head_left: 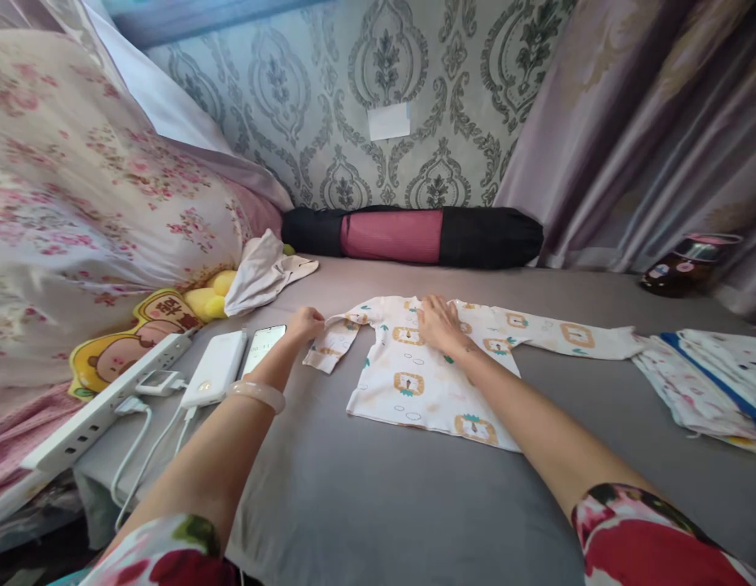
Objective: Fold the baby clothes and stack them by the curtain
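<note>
A small white long-sleeved shirt with a tan and green print lies spread on the grey sheet. Its left sleeve bends down at the middle, while the right sleeve stretches straight out to the side. My left hand, a pale bangle on its wrist, pinches the left sleeve at the bend; its fingertips are partly hidden. On the upper chest of the shirt, near the neckline, my right hand rests with its fingers laid out flat.
At the left are a lit phone, a white power bank with cables, and a power strip. Folded clothes lie at the right. A black and pink roll lies along the wall; a dark jar stands by the curtain.
</note>
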